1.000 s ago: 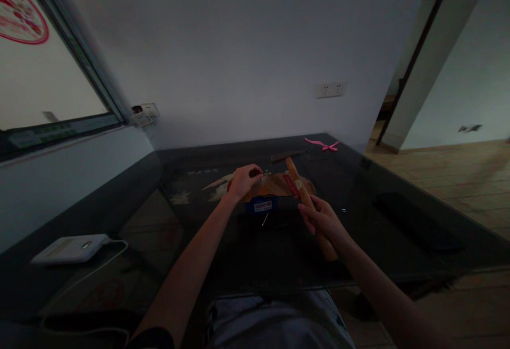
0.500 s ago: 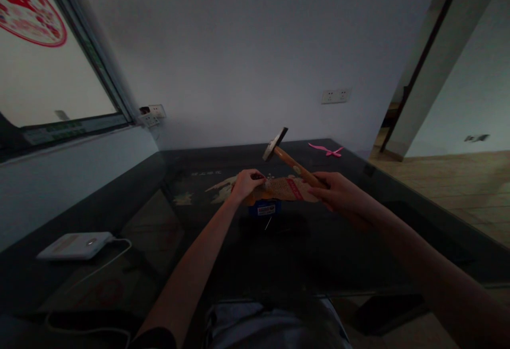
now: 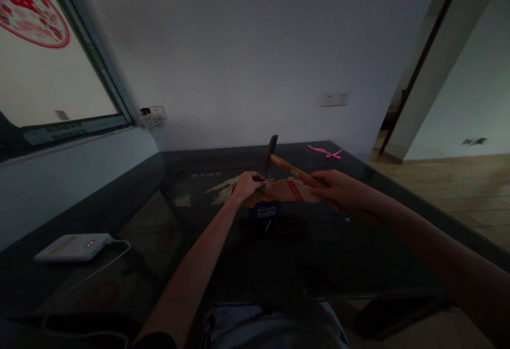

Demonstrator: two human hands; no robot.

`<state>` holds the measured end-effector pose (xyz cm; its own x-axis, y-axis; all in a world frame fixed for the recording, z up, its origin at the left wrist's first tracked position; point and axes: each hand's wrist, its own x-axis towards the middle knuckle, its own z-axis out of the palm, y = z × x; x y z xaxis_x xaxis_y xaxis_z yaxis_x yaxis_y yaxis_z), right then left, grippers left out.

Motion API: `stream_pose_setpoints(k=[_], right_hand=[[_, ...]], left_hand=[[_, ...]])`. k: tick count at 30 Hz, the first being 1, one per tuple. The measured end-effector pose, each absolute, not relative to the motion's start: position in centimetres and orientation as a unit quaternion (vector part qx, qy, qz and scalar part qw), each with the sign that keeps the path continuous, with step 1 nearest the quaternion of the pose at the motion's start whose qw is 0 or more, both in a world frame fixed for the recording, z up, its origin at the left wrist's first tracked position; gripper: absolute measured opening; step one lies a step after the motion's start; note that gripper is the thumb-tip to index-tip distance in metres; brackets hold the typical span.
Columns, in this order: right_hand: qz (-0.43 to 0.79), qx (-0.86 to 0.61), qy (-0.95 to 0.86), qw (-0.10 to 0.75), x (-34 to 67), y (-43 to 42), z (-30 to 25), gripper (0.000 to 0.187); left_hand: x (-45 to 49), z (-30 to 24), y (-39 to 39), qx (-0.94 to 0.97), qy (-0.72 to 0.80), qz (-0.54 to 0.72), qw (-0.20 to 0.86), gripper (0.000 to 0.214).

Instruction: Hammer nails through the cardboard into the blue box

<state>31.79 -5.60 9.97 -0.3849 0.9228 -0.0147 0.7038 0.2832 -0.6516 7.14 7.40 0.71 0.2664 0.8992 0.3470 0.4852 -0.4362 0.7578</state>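
Observation:
My right hand [image 3: 337, 187] grips the wooden handle of a hammer [image 3: 295, 171], whose dark metal head is raised above the work. Under it lies a flat brown strip, perhaps cardboard, with a red band [image 3: 282, 190], resting on a blue box [image 3: 266, 211]. My left hand [image 3: 249, 187] is on the strip's left part, thumb and finger pinched together near the hammer head. What they pinch is too small and dim to make out. Some tiny pale bits lie just beyond those fingertips.
The dark glossy table [image 3: 223, 264] carries a white power bank [image 3: 75, 247] with a white cable at left. A pink ribbon [image 3: 327, 152] lies at the far right. One thin, shiny sliver [image 3: 268, 225] is in front of the box. A wall stands behind.
The hammer head has come down and slightly left, nearer my left fingertips. My left hand stays in place on the brown strip.

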Motion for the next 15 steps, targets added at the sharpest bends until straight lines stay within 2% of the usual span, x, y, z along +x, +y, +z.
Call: stream_pose_setpoints(k=[4,9,15], right_hand=[[0.293,-0.522,-0.782,0.172,31.8,-5.7,10.2,0.023],[0.286,-0.513,-0.779,0.219,31.4,-5.9,10.3,0.016],[0.313,-0.516,-0.771,0.202,31.4,-5.9,9.8,0.022]], left_hand=[[7.2,0.9,7.2,0.748,0.469,0.387,0.264,0.013],[7.1,0.4,7.9,0.755,0.464,0.39,0.251,0.015],[6.9,-0.3,8.6,0.77,0.455,0.379,0.238,0.02]])
